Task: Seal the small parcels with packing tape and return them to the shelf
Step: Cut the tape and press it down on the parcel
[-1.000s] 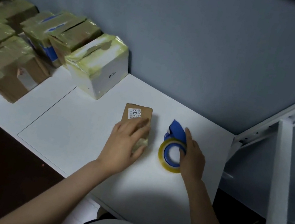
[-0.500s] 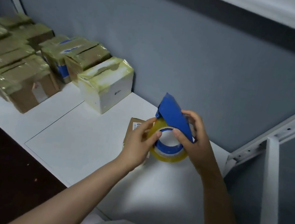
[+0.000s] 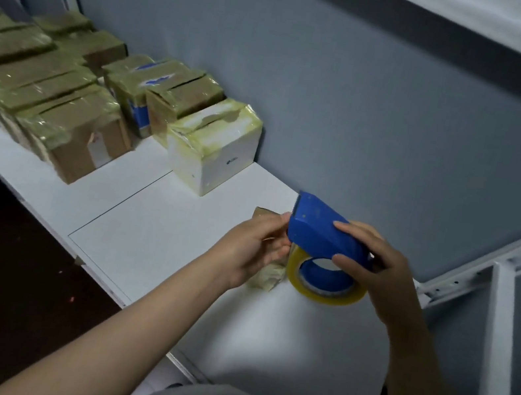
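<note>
Boxes (image 3: 63, 86) sit L on shelf (image 3: 159, 231); small parcel (image 3: 268, 275) R, below tape dispenser (image 3: 322, 232).

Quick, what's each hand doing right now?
Left hand: closed, pinching the front end of the tape dispenser.
Right hand: closed, gripping the tape dispenser.

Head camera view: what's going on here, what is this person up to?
A person is getting packing tape ready. The right hand holds a blue tape dispenser, loaded with a yellowish tape roll, over the white shelf. The left hand pinches the dispenser's front end, probably after the loose tape end. A small brown parcel lies on the shelf under the hands, mostly hidden. Taped parcels sit in rows to the left.
</note>
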